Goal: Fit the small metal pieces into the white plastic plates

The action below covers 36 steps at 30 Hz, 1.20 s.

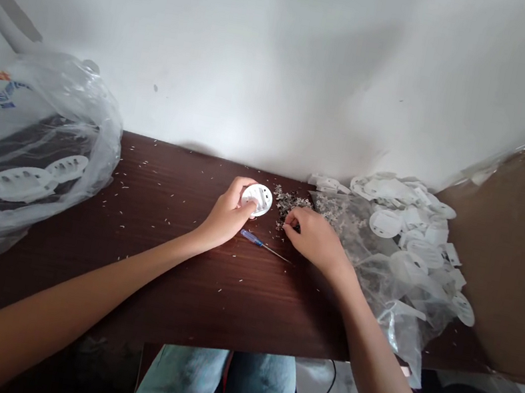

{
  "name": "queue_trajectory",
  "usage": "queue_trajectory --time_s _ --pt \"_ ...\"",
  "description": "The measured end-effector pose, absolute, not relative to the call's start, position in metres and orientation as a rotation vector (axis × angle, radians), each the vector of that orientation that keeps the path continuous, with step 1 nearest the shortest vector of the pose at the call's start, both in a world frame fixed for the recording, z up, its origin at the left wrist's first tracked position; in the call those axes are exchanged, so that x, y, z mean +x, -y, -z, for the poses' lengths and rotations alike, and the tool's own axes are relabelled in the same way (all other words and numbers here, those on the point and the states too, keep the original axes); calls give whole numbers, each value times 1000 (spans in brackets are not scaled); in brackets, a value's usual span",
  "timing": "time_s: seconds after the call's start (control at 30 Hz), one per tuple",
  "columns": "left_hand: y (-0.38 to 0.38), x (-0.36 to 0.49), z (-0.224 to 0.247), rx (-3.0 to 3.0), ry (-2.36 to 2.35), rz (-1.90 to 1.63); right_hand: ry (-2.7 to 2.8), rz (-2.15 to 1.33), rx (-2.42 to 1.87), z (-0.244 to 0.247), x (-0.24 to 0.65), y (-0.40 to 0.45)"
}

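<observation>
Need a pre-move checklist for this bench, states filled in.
1. Disc held in left hand: ok.
2. Disc face fully uncovered: not ok, the left thumb lies over its lower part.
3. Right hand at the small parts: ok.
4. Part gripped in the right fingers: cannot tell, too small.
5. Screwdriver lying on the table, near both hands: ok.
6. Table free of white scraps: not ok, scattered about.

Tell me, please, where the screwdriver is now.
In the head view, the screwdriver lies on the table near the centre, just on the person's side of the gap between the left hand and the right hand.
</observation>
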State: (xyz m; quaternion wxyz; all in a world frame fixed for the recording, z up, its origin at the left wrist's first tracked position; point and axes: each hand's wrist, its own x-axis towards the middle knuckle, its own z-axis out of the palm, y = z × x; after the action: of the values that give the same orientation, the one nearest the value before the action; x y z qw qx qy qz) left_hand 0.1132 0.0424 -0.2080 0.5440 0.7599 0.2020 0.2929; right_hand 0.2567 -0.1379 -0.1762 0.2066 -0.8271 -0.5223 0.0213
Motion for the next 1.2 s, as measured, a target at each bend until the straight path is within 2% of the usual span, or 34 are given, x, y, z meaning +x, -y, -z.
queue_trajectory --time_s 0.27,0.47,0.6,0.83,1.07,1.2 --pt "-41 107 199 1691 -331 -595 1317 -8 -2039 175 266 138" --pt "-42 107 194 1468 -292 -368 957 -398 -1534 175 258 131" --pt "-37 108 196 1389 -233 -297 849 -484 -1340 179 255 126" --pt "-37 112 204 1430 -241 -304 753 -553 -1241 179 250 124" --pt "-33 104 192 1326 -200 -182 810 -404 -1337 187 249 122" --pt "-26 104 187 1184 -349 -301 835 -324 -1415 193 249 120"
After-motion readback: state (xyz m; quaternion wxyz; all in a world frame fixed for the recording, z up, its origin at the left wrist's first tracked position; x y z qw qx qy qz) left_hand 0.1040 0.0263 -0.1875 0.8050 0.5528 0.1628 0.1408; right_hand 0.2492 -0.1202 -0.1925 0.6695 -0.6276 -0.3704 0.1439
